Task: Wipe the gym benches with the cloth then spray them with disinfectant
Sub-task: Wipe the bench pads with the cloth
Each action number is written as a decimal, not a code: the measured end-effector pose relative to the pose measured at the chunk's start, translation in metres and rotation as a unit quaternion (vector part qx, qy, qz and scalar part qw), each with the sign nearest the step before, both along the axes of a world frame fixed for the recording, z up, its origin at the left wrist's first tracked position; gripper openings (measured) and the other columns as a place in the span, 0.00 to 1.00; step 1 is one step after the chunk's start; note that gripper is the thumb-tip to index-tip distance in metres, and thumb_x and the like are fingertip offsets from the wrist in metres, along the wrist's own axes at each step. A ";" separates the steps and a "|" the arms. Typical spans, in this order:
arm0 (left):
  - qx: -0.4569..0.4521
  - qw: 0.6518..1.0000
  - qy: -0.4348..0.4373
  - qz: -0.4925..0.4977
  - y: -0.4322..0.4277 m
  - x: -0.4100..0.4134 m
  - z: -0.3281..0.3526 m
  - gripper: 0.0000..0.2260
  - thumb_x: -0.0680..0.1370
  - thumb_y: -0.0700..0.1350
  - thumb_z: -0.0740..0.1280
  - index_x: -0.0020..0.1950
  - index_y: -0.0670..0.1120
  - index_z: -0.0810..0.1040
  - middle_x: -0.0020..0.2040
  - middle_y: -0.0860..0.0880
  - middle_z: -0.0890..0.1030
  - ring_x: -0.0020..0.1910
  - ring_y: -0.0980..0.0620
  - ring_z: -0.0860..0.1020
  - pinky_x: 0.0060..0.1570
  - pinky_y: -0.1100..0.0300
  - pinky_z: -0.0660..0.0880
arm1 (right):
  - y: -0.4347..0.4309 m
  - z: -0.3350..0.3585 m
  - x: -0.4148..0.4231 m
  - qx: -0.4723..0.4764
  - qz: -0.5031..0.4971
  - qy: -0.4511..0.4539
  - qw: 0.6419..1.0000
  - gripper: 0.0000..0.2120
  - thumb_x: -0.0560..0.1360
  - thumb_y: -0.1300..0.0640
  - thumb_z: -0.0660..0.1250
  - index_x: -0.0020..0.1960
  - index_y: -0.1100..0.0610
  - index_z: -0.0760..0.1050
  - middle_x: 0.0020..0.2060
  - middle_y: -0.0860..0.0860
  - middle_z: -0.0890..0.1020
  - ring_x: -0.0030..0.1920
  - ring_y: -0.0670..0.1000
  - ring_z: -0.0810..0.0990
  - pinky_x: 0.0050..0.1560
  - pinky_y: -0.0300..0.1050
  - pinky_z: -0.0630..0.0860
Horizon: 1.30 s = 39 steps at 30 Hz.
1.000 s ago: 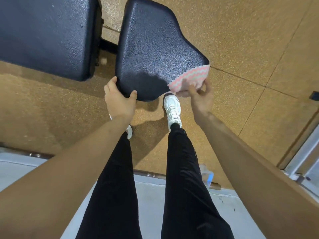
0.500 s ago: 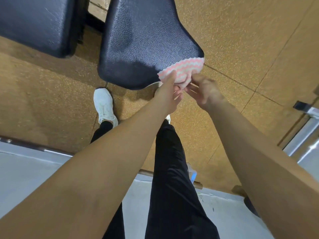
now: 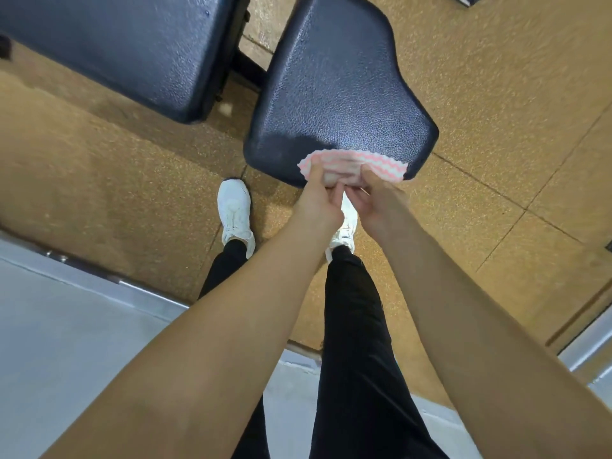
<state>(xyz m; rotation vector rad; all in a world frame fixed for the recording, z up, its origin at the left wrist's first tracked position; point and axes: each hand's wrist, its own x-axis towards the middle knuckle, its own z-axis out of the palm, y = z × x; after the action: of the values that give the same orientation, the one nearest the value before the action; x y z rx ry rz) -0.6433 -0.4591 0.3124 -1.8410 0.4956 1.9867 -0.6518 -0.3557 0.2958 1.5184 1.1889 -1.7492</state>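
The pink-striped cloth (image 3: 381, 162) lies on the near edge of the seat pad (image 3: 337, 87). The left hand (image 3: 318, 207) and right hand (image 3: 376, 207) both pinch it. I would fold it flat, then wipe in firm overlapping strokes.

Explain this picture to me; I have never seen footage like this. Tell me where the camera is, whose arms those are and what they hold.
There is no machine here: a person wears one wide-angle camera on the head, looking down, so the arms, black trousers and white shoes are their own. Below is a black padded gym bench: the seat pad and, beside it, the back pad, over a tan speckled floor. The left hand and right hand both pinch a pink-and-white striped cloth at the seat pad's near edge.
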 end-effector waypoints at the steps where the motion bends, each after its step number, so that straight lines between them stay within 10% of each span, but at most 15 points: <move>1: -0.031 0.999 -0.020 -0.025 -0.006 0.002 -0.001 0.17 0.82 0.56 0.68 0.62 0.43 0.77 0.50 0.49 0.79 0.40 0.60 0.82 0.37 0.69 0.79 | -0.012 0.001 0.001 0.002 -0.013 -0.002 1.000 0.13 0.80 0.61 0.69 0.62 0.65 0.75 0.50 0.58 0.82 0.51 0.54 0.84 0.51 0.44 0.84; 5: -0.049 0.999 -0.012 0.003 -0.046 0.011 -0.008 0.18 0.81 0.56 0.70 0.55 0.41 0.79 0.48 0.47 0.81 0.47 0.55 0.81 0.64 0.61 0.77 | -0.054 0.002 0.009 0.027 0.010 -0.010 1.000 0.20 0.78 0.61 0.72 0.66 0.66 0.73 0.50 0.59 0.83 0.56 0.57 0.85 0.57 0.48 0.83; 13: -0.126 0.990 -0.037 -0.047 -0.138 0.002 -0.025 0.19 0.74 0.47 0.79 0.60 0.39 0.82 0.53 0.44 0.88 0.42 0.51 0.88 0.34 0.61 0.82 | -0.101 0.003 0.027 0.048 0.046 -0.047 0.997 0.19 0.77 0.54 0.74 0.63 0.62 0.75 0.47 0.52 0.83 0.49 0.50 0.84 0.56 0.44 0.82; 21: -0.100 0.985 0.114 -0.084 -0.172 0.010 -0.027 0.09 0.80 0.35 0.69 0.58 0.33 0.81 0.57 0.40 0.86 0.54 0.50 0.86 0.52 0.61 0.82 | -0.129 0.014 0.065 0.297 0.212 0.098 0.926 0.08 0.74 0.52 0.75 0.36 0.47 0.82 0.36 0.46 0.85 0.40 0.47 0.84 0.50 0.53 0.83; 27: -0.073 0.970 0.181 -0.146 -0.196 -0.004 -0.031 0.14 0.79 0.26 0.63 0.58 0.39 0.81 0.51 0.43 0.87 0.51 0.51 0.86 0.52 0.64 0.81 | -0.151 0.012 0.065 0.376 0.544 0.384 0.645 0.15 0.77 0.64 0.70 0.63 0.59 0.82 0.58 0.54 0.81 0.63 0.51 0.73 0.67 0.41 0.70; 33: -0.078 0.951 0.196 -0.224 -0.225 -0.008 -0.036 0.14 0.81 0.32 0.64 0.58 0.49 0.82 0.56 0.48 0.86 0.56 0.54 0.85 0.53 0.62 0.79 | -0.151 -0.002 0.004 0.312 0.804 0.373 0.341 0.27 0.74 0.64 0.70 0.72 0.58 0.74 0.75 0.53 0.71 0.76 0.59 0.64 0.78 0.55 0.57; 39: -0.105 0.927 0.210 -0.294 -0.213 0.011 -0.036 0.15 0.78 0.37 0.72 0.61 0.54 0.81 0.59 0.54 0.84 0.59 0.56 0.82 0.62 0.57 0.79 | -0.161 -0.005 -0.083 0.234 0.892 0.335 0.196 0.28 0.72 0.42 0.70 0.68 0.55 0.77 0.65 0.52 0.79 0.70 0.57 0.70 0.75 0.54 0.63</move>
<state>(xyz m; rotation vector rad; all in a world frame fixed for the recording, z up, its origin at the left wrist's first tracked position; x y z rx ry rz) -0.6321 -0.6716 0.2765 -1.1476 1.2632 1.9258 -0.7351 -0.5169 0.2908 -1.1318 2.1431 0.0646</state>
